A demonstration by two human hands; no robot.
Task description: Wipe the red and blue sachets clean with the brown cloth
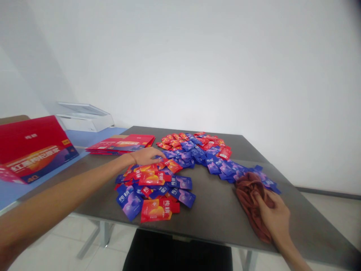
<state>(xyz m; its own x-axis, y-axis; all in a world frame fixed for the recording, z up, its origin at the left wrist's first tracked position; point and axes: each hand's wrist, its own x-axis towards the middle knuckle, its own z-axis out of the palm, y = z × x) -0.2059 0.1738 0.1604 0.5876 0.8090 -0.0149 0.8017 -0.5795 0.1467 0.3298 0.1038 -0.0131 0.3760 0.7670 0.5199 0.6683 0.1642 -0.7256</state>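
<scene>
My right hand (275,212) grips a bunched reddish-brown cloth (251,199) on the right part of the dark table. The cloth's upper end touches a trail of blue sachets (228,169). My left hand (148,155) is over the pile at left, its fingers curled down at the edge of a red sachet (172,165); the fingertips are partly hidden. Below it lies a loose heap of mixed sachets, with a red sachet (158,210) and a blue sachet (130,202) at its front. Farther back is a heap of more red sachets (210,143).
Flat red cartons (124,143) are stacked at the table's left edge. A standing red box (34,146) and an open white box (87,119) rest on a blue surface at left. The dark table (214,210) stands against a white wall, with a black seat (177,252) in front.
</scene>
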